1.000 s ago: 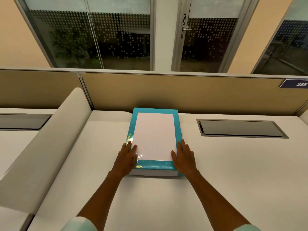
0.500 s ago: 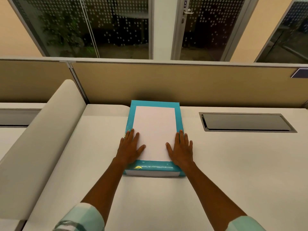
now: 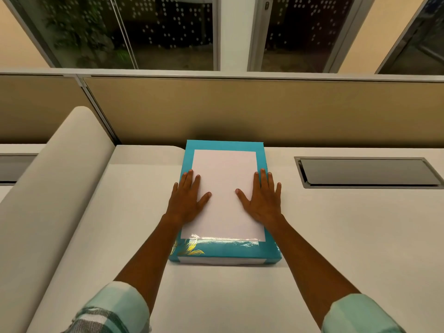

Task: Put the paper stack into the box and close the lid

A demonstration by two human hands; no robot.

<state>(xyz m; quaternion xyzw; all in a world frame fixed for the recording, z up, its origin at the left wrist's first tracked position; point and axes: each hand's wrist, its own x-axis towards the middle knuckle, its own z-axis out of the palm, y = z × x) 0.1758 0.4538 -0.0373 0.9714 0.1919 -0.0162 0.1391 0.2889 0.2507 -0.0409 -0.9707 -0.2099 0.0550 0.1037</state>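
A: so both hands flat on the box? left hand (image 3: 187, 200) and right hand (image 3: 263, 199), grip released, palms pressing the lid (image 3: 224, 195), I'd guess to seat it

B: yep, paper's hidden, presumably inside. bench (image 3: 336, 236) is bare each side, but the partition (image 3: 264, 111) sits just behind

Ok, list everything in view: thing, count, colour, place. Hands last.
box: one, teal with gold leaf print, centre of the desk, against the partition.
white panel: one, white, on top of the box; lid label or paper, cannot tell.
desk: one, off-white, fills the foreground.
cable hatch: one, dark grey, set into the desk right of the box.
partition: tan, behind the desk.
windows: dark glass, above the partition.
sleeves: two, pale green, bottom corners.
left hand, right hand: flat, fingers spread, on the box top.
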